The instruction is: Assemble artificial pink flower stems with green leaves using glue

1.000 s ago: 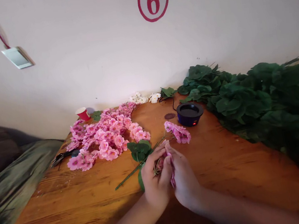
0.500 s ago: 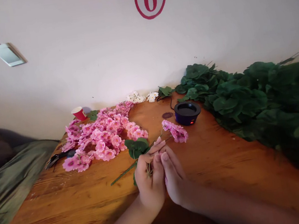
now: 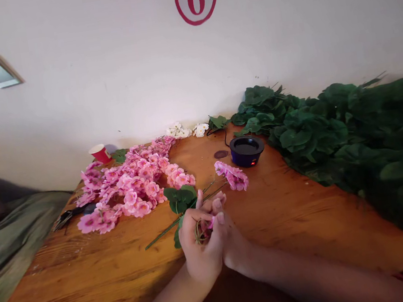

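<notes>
My left hand (image 3: 201, 249) is closed around a small artificial flower (image 3: 200, 233); its thin pale stems and a bit of pink petal show within the curled fingers. Pressed against it, my right hand (image 3: 234, 242) has its fingertips on the same flower, most of which is hidden. Just beyond my fingers lies a pink flower cluster (image 3: 232, 175) on thin stems that run back toward my hands. Beside my left hand is a green stem (image 3: 161, 235) with round green leaves (image 3: 180, 199), partly behind the hand.
Pink artificial flowers (image 3: 128, 182) are heaped on the wooden table (image 3: 102, 272) at left, near a red paper cup (image 3: 99, 154). A dark blue round pot (image 3: 247, 151) with a lit red light and cord stands behind. Green leaves (image 3: 308, 135) pile up along the right; white flowers (image 3: 179, 130) lie by the wall.
My hands have loosened and turned a little, so that thin stems and pink petal now show between them. The whole view has shifted slightly.
</notes>
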A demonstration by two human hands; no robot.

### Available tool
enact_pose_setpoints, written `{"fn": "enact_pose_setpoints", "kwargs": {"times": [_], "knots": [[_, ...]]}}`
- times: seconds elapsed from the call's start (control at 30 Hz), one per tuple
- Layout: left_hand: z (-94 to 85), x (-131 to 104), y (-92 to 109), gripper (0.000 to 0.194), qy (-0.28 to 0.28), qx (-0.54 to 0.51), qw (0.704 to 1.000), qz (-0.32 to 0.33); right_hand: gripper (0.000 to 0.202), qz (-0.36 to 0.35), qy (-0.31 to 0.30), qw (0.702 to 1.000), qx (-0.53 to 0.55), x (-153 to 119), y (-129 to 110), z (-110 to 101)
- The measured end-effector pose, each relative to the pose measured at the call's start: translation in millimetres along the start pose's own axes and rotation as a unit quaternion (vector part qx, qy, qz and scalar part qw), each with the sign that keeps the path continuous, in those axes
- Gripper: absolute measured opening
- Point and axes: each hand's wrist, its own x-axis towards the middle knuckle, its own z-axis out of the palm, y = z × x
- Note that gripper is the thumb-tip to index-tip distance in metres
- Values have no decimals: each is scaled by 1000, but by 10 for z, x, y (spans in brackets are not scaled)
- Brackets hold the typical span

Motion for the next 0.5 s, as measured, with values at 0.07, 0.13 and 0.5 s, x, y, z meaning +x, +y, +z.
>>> {"fn": "enact_pose_setpoints", "kwargs": {"times": [0.07,0.13,0.5], "knots": [[-23,32,-47,19,-1,11,1000,2,41,-9,16,999,-38,7,5,-11],[-49,66,-92,22,-2,29,1000,12,45,-24,38,997,-60,-5,3,-1],[-26,72,-31,23,21,1,999,-24,53,-75,16,991,-110,-176,-5,9]]}}
